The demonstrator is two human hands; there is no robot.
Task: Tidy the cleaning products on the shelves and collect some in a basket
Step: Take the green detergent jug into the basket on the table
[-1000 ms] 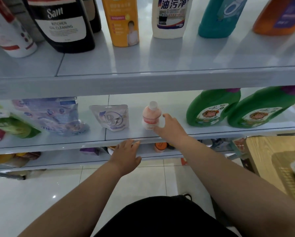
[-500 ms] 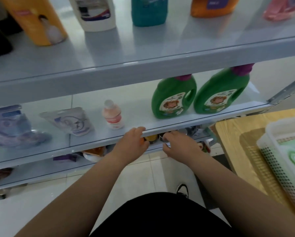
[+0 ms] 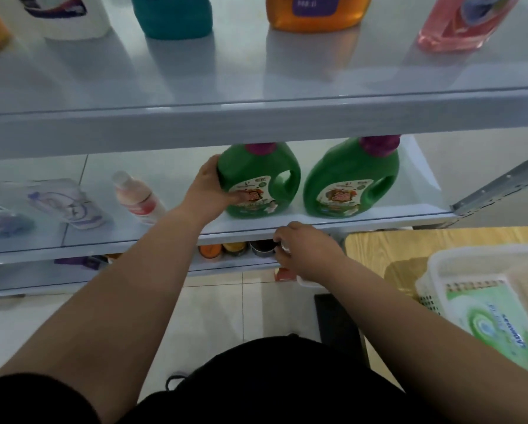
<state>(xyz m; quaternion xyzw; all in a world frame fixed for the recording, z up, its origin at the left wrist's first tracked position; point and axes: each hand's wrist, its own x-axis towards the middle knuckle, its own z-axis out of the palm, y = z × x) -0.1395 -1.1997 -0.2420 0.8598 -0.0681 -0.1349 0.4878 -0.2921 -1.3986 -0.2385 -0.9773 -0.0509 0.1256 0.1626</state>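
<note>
Left hand (image 3: 209,191) clasps the left jug (image 3: 258,175), fingers round its left side and thumb across the label. The jug stands upright on the middle shelf (image 3: 103,243). Right jug (image 3: 353,179), also green, stands just right of the left jug, not touching it. Bottle (image 3: 137,195) and pouch (image 3: 70,203) sit left of the left jug. Right hand (image 3: 305,250), below and right of the left jug at the shelf's front edge, has curled fingers; whether they hold anything cannot be told. Tins (image 3: 235,247) sit on the shelf beneath the left jug. Basket (image 3: 470,261), containing a green pack (image 3: 495,319), rests on a table (image 3: 409,243) well to the lower right of the left jug.
</note>
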